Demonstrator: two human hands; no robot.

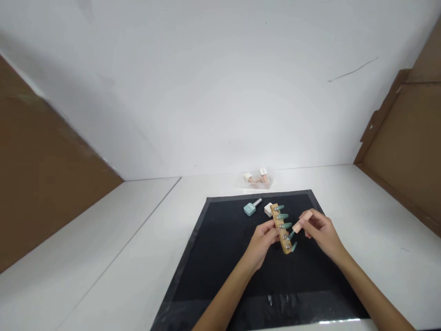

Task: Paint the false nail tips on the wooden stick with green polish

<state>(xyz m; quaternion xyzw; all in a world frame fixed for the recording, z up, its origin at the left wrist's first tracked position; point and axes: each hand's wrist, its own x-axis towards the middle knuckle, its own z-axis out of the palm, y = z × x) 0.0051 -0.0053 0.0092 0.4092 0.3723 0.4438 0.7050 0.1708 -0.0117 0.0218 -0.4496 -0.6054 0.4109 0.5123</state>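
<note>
My left hand (pixel 263 240) grips a narrow yellow-brown nail display stand (pixel 282 233) by its left side, holding it tilted over the black mat. Several long teal false nails (pixel 285 225) stick out from the stand's right side on small silvery round mounts. Between the thumb and fingers of my right hand (pixel 319 230) is a flat peach-coloured stick (pixel 303 221). Its lower end is close to one of the lower nails; whether they touch I cannot tell. A small white block (pixel 268 210) lies just behind the stand, which partly hides it.
A teal nail polish bottle (pixel 250 209) with a silvery cap lies on the black mat (pixel 220 257). Behind the mat, a clear plastic bag (pixel 257 180) holds white and peach-coloured pieces against the white wall (pixel 220 92). Brown cardboard panels (pixel 44 170) flank both sides.
</note>
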